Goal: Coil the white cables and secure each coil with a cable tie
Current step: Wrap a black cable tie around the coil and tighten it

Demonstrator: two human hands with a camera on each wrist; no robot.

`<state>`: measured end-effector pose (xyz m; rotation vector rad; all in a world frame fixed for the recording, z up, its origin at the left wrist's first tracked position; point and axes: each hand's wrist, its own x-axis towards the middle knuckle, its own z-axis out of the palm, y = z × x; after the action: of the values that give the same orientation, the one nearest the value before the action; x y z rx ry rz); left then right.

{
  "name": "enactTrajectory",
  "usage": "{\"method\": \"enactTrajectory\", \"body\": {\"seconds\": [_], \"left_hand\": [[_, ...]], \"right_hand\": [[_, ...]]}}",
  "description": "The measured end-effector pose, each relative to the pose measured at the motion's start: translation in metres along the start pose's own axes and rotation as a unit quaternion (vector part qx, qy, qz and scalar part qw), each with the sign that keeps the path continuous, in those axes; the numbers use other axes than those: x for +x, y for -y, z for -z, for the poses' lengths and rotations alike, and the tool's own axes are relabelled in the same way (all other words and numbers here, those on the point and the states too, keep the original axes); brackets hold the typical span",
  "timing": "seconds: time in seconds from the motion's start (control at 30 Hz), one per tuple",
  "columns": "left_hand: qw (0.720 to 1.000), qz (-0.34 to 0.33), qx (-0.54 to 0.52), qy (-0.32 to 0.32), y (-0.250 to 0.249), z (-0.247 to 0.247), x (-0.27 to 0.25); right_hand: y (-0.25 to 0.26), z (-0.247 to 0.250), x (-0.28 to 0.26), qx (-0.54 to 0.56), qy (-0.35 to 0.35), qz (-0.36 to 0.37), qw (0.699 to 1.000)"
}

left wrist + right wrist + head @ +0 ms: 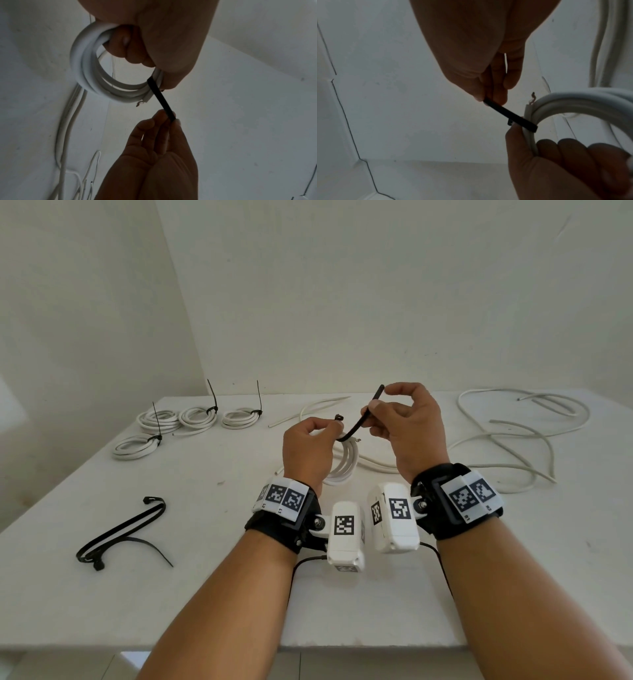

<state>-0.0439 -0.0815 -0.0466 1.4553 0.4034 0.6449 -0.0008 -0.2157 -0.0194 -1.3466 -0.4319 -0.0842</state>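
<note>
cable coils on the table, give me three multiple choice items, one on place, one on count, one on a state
1. Where do the spare cable ties lie?
A. near left of the table
B. far right
C. on a tied coil

2. How many tied coils lie at the far left?
A. two
B. four
C. six

3. The black cable tie in the hands is
A. cut
B. flat on the table
C. unfastened, around the held coil

Key: 1 A, they lie near the left arm. 2 B, four coils each bear a tie. 3 C, the right hand pinches its tail; the left hand holds the head.
</note>
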Motion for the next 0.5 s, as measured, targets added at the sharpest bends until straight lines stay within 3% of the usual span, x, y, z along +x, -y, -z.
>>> {"method": "enactTrajectory", "body": {"seconds": [0.13, 0.27, 0.5], "left_hand": [[1.0, 0.005, 0.006, -0.018, -0.0018, 0.0009, -0.0005], [0.999, 0.004, 0.011, -0.03, -0.0034, 0.0048, 0.0012], [0.998, -0.031, 0.045, -0.031, 0.0005, 0.0048, 0.0036]], "right_hand": [[-0.0021, -0.0017, 0.0007, -0.047, 0.0, 0.018, 0.999], [-0.0034, -0.0019, -0.0023, -0.184, 0.05, 0.066, 0.979], [-0.0049, 0.0001, -0.0022, -0.276, 0.108, 0.06, 0.953]]}}
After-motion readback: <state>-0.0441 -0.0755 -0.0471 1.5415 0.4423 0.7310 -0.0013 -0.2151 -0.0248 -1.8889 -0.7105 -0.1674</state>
